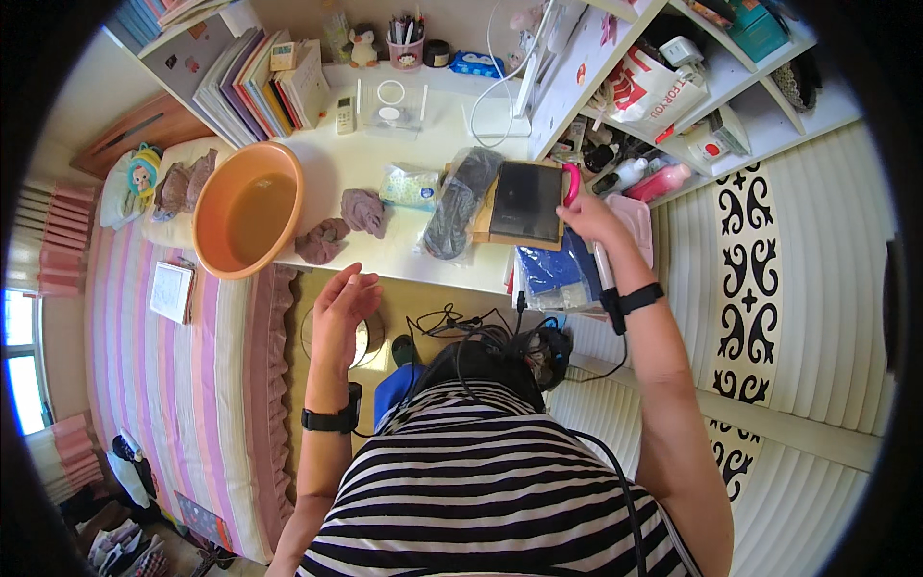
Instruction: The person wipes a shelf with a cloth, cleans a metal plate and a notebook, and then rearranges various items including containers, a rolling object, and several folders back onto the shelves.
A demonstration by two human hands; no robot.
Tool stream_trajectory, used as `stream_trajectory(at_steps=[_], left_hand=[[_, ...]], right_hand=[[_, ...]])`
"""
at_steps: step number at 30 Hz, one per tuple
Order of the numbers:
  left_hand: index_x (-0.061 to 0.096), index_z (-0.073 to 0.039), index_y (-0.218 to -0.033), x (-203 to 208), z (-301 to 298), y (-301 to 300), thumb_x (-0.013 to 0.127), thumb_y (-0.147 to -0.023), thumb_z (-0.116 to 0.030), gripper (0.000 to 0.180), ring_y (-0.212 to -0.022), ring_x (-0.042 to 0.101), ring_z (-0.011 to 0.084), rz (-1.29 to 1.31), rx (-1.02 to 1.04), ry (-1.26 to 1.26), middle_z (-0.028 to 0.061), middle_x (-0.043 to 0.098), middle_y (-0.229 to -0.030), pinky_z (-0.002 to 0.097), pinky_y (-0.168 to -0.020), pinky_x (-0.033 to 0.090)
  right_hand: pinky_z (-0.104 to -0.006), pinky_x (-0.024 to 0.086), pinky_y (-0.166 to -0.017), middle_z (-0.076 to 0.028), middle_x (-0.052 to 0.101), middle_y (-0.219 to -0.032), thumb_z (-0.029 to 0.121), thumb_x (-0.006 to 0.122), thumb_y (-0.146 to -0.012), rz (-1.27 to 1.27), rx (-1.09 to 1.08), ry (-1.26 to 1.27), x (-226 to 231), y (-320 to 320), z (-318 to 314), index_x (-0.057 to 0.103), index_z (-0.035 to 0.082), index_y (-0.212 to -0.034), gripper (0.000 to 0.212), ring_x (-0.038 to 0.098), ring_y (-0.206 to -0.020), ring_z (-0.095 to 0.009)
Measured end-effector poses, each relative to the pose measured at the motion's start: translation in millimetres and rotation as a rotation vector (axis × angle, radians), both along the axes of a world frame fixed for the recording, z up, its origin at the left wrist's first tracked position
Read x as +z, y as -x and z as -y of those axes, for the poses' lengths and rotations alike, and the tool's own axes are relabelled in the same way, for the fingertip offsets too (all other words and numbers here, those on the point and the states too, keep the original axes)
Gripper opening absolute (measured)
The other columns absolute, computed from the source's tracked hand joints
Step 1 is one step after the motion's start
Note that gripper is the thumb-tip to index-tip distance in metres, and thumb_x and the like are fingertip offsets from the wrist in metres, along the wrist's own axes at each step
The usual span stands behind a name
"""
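Observation:
My right hand [598, 223] is at the right end of the white desk, its fingers closed around the lower end of a pink curved handle-like piece [572, 183]. Just left of it lies a flat black rectangular case [526, 200] on brown cardboard. Below the hand are blue plastic-wrapped packs [553, 274]. In front of the desk edge hovers my left hand [348, 306], fingers loosely bent and apart, holding nothing. Nearest to it are two crumpled greyish-purple cloths, one at the edge [322, 240] and one behind [363, 212].
An orange basin [290, 207] of murky water stands left, beside the striped bed [135, 356]. On the desk are a wipes pack [411, 188], a bagged dark item [461, 207], a remote [345, 115] and books [264, 87]. Crowded shelves [711, 159] rise at right; cables hang below.

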State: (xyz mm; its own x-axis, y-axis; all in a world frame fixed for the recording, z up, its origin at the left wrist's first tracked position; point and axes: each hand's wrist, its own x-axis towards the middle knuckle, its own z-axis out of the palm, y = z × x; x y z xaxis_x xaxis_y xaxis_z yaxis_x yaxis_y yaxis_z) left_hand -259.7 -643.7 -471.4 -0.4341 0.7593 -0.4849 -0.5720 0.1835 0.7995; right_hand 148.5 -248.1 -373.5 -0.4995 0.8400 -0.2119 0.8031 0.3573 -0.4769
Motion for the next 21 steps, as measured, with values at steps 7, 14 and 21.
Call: stream_trajectory(at_steps=[7,14,21], left_hand=[[0.076,0.001,-0.18,-12.0,1.7,-4.7,0.081,-0.138,-0.031,0.053,-0.134,0.092,0.0284,0.012,-0.065,0.074,0.0167,0.093,-0.153,0.0452,-0.119,0.073],[0.075,0.001,-0.182,-27.5,-16.4,-19.3,0.079,-0.138,-0.028,0.053,-0.135,0.092,0.0268,0.039,-0.144,0.083,0.0159,0.093,-0.155,0.0424,-0.119,0.072],[0.07,-0.001,-0.188,-68.1,-119.4,-67.1,0.08,-0.138,-0.032,0.059,-0.139,0.089,0.026,0.01,-0.437,0.054,0.0156,0.092,-0.162,0.0446,-0.121,0.07]], right_hand=[[-0.0383,0.067,-0.095,0.001,0.086,-0.113,0.03,0.094,-0.127,0.068,-0.227,0.014,-128.3,-11.2,30.5,0.09,0.009,-0.133,0.022,0.079,-0.101,-0.016],[-0.0375,0.066,-0.083,0.001,0.082,-0.103,0.03,0.098,-0.124,0.063,-0.382,0.047,-175.6,-2.4,35.3,0.088,0.008,-0.127,0.024,0.076,-0.087,-0.016],[-0.0367,0.066,-0.071,0.0,0.078,-0.093,0.03,0.101,-0.121,-0.028,-0.556,0.27,-197.1,-0.2,12.2,0.086,0.007,-0.121,0.027,0.074,-0.074,-0.017]])
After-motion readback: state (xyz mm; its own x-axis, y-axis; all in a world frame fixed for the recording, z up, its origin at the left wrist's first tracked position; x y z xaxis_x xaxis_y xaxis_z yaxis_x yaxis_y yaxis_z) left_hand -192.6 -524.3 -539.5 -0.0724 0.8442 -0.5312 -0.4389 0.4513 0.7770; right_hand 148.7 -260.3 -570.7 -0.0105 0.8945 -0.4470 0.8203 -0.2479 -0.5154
